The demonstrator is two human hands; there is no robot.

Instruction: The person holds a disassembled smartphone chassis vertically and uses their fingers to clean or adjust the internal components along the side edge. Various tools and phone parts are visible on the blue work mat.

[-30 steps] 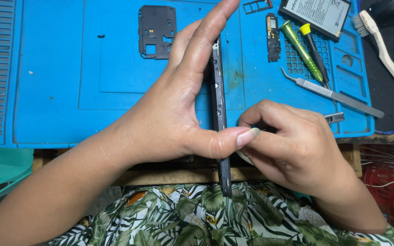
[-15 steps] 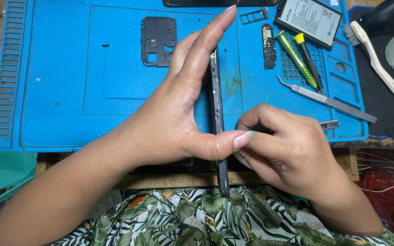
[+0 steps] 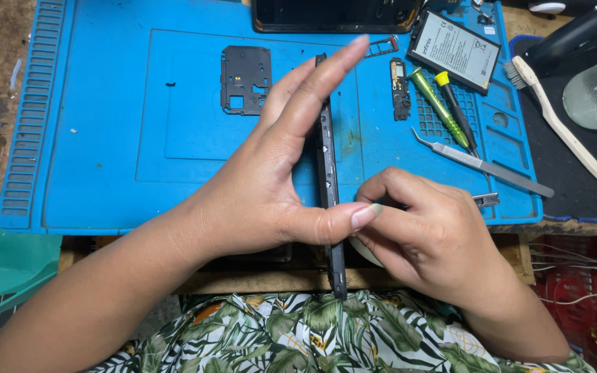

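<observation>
My left hand (image 3: pixel 271 186) holds a thin black phone body (image 3: pixel 327 186) on its edge, upright over the blue work mat (image 3: pixel 105 152). The fingers stretch along its left face and the thumb crosses its lower part. My right hand (image 3: pixel 430 235) is curled against the phone's right side near the bottom, pinching a thin pale pick-like piece (image 3: pixel 364 252) that is mostly hidden under the fingers.
On the mat lie a black cover plate (image 3: pixel 245 79), a small black board (image 3: pixel 400 88), two screwdrivers (image 3: pixel 443 107), tweezers (image 3: pixel 481 164), a battery (image 3: pixel 454 50) and a dark phone panel (image 3: pixel 336 15). A white brush (image 3: pixel 561 128) lies on the right.
The view has shifted so the mat and hands sit lower in the frame. Both hands keep the same hold on the phone body.
</observation>
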